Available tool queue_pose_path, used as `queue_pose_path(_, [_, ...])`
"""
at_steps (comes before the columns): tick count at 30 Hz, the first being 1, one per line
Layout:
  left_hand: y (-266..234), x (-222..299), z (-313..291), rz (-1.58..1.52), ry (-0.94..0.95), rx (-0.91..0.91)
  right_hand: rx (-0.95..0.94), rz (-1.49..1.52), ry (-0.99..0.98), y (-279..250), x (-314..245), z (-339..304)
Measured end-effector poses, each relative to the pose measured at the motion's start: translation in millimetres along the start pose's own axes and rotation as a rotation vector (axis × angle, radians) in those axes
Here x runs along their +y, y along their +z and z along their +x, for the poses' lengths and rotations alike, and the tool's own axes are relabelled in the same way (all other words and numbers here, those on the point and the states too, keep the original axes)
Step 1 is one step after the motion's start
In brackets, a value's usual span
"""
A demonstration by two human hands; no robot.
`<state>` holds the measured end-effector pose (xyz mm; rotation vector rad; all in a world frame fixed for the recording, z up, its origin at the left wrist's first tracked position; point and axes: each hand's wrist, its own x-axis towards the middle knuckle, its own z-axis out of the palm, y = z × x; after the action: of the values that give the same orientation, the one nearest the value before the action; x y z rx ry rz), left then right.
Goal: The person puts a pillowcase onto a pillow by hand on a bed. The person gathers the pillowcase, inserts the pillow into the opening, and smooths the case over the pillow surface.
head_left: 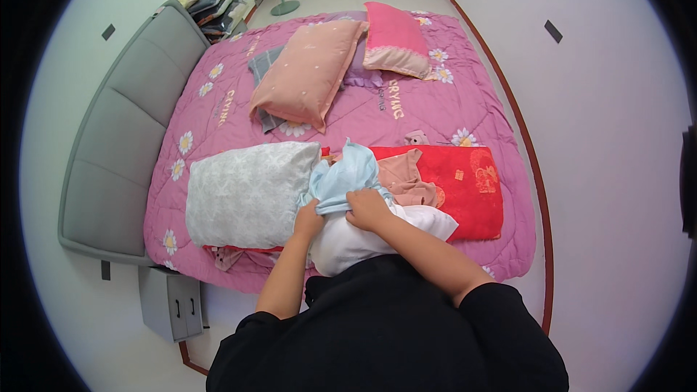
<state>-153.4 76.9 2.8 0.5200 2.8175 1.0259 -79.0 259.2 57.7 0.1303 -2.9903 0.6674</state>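
Both my hands grip a light blue cloth (345, 174) bunched over the near part of the bed. My left hand (308, 219) holds its lower left edge, next to a grey-white patterned pillow (250, 192). My right hand (367, 208) clutches the cloth's lower middle, above a white garment (363, 239) lying at the bed's near edge. A dusty pink garment (406, 178) lies just right of the blue cloth on a red cloth (465, 181).
The bed has a pink floral quilt (435, 112) and a grey padded headboard (127, 131). A salmon pillow (308, 72) and a bright pink pillow (396, 40) lie farther away. A grey nightstand (170, 301) stands at the lower left. A fan base (284, 7) is on the floor beyond.
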Motion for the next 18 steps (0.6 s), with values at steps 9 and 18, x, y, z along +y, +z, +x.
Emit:
queue_pose_path(9, [7,14,-17,0.046,0.046,-0.43,-0.073,-0.065,0.052,3,35,-14])
queue_pose_path(18, [-1,40,-6,0.06,0.402,0.168,-0.694,0.477,0.006,-30,38,3])
